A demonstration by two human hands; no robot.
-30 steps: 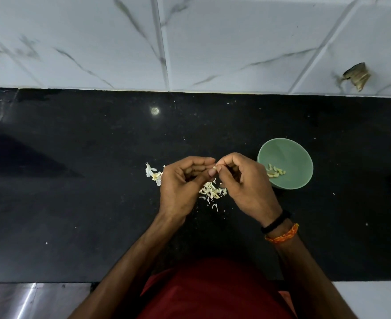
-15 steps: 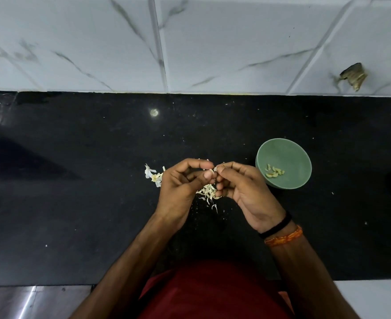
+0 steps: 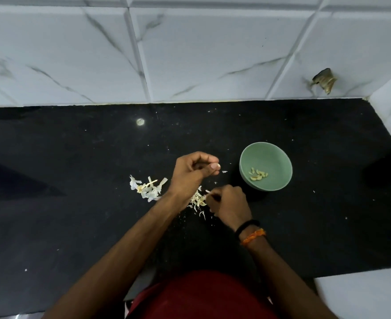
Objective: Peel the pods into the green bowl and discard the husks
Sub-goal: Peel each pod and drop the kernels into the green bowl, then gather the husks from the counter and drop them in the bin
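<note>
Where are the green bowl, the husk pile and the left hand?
green bowl (image 3: 279,155): head view, bare inner wall at the far right.
husk pile (image 3: 149,188): head view, middle of the pale scraps left of the hands.
left hand (image 3: 190,173): head view, back of the hand.

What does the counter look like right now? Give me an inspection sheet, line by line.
Surface: black polished stone counter, speckled with pale crumbs.
Job's things: round green bowl right of the hands, with a few pale peeled pieces inside.
Clutter: white papery husk pile left of the hands; smaller pile of husk shreds between them.
Hands: left hand raised, fingertips pinching a small pale piece; right hand low at the shreds, fingers curled, contents not visible.
Cables: nothing seen.
Surroundings: white marble-veined wall tiles behind the counter; brown dried scrap on the tiles at right.
</note>
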